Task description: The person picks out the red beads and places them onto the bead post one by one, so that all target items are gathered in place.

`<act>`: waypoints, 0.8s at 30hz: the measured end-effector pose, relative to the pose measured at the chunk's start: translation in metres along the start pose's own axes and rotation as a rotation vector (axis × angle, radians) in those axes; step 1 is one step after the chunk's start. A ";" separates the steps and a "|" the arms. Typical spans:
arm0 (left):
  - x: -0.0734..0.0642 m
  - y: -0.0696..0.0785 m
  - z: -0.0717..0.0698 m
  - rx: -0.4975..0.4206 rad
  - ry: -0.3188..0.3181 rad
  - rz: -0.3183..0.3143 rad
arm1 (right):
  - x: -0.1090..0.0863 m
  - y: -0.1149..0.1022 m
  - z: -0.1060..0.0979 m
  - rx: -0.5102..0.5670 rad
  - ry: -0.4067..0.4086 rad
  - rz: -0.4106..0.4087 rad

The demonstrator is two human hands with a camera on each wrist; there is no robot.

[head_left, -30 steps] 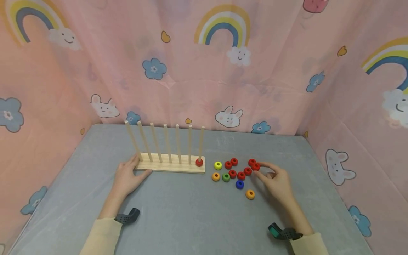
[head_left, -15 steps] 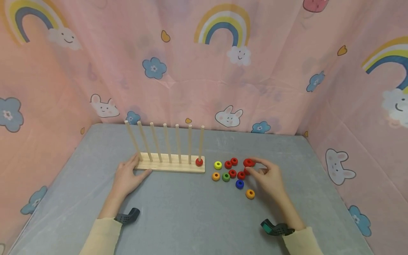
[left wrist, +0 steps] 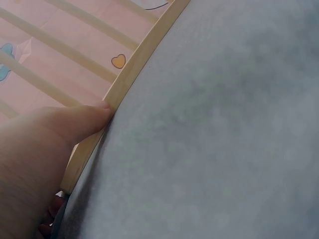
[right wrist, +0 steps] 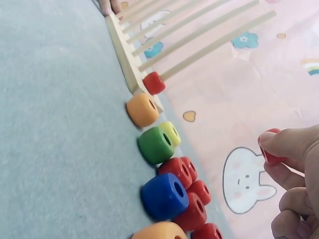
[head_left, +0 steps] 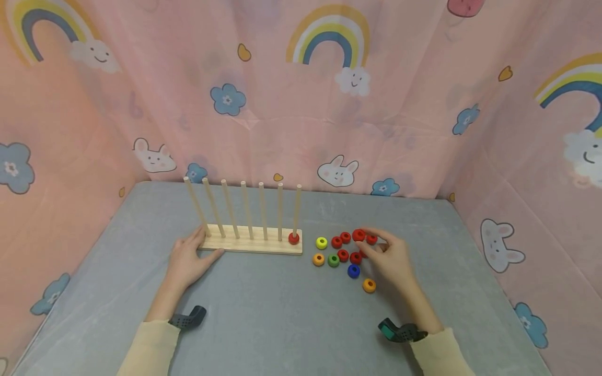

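Observation:
A wooden peg stand with a row of upright pegs stands on the table, one red bead low on its rightmost peg. My left hand holds the stand's left end, the thumb against the front edge and the fingers at the end and back. Between thumb and forefinger my right hand pinches another red bead, which is raised off the table in the right wrist view. Under and beside that hand lie several loose red beads, some partly covered by the fingers.
Left of the red beads are a yellow bead, an orange bead and a green bead. A blue bead and a second orange bead lie nearer the front. Pink printed cloth hangs around the grey table.
My right hand has lifted a red bead from the right side of the group and carried it leftward. The left hand and the stand have stayed in place.

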State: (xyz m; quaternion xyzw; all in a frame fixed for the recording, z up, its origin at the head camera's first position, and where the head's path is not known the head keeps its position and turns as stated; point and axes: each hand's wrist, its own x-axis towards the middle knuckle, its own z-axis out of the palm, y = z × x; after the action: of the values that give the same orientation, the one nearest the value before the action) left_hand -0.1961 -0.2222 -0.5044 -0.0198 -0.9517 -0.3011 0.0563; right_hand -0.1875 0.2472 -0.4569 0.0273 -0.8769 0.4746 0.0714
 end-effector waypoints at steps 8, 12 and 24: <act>0.001 -0.002 0.000 0.011 0.007 0.012 | 0.005 -0.012 0.007 -0.001 0.020 -0.031; 0.001 -0.002 0.000 0.015 -0.002 0.009 | 0.008 -0.016 0.012 0.042 0.002 -0.071; 0.001 -0.005 0.005 0.014 0.025 0.018 | 0.013 -0.033 0.028 0.121 -0.028 -0.110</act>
State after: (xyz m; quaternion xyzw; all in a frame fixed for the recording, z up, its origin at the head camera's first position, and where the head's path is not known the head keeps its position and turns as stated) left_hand -0.1980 -0.2235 -0.5108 -0.0243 -0.9529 -0.2939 0.0712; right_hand -0.1998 0.2058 -0.4429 0.0864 -0.8446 0.5217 0.0832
